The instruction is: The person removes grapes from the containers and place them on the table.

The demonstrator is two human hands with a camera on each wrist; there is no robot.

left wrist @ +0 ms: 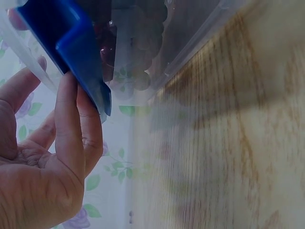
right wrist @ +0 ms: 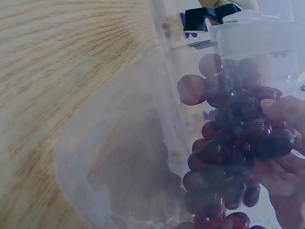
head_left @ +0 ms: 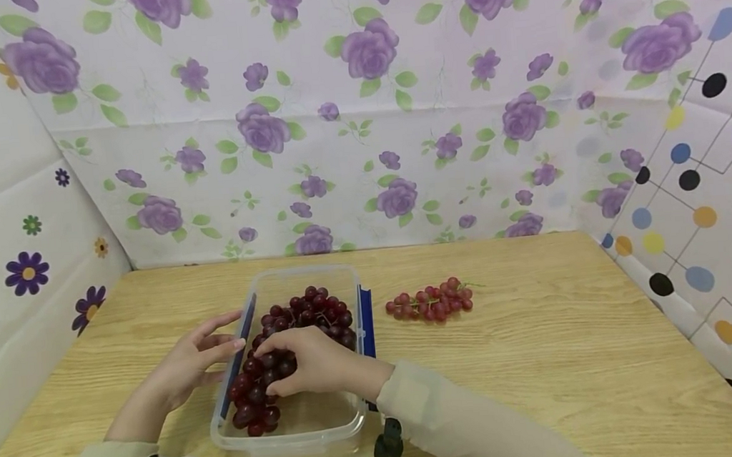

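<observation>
A clear plastic container [head_left: 292,441] with blue side latches stands on the table, holding a large bunch of dark red grapes [head_left: 312,306]. Inside it, my right hand [head_left: 320,361] grips the near part of the bunch between thumb and fingers. The right wrist view shows these grapes [right wrist: 217,152] through the clear wall, with fingers at their far side. At the container's left side, my left hand [head_left: 186,366] touches the edge with extended fingers. In the left wrist view, its fingertips meet the hanging blue latch [left wrist: 78,45].
A smaller bunch of lighter red grapes [head_left: 432,303] lies on the wooden table [head_left: 513,375] right of the container. Another blue latch [head_left: 367,325] sticks out on the container's right side. Patterned cloth walls [head_left: 361,164] enclose the table's back and sides.
</observation>
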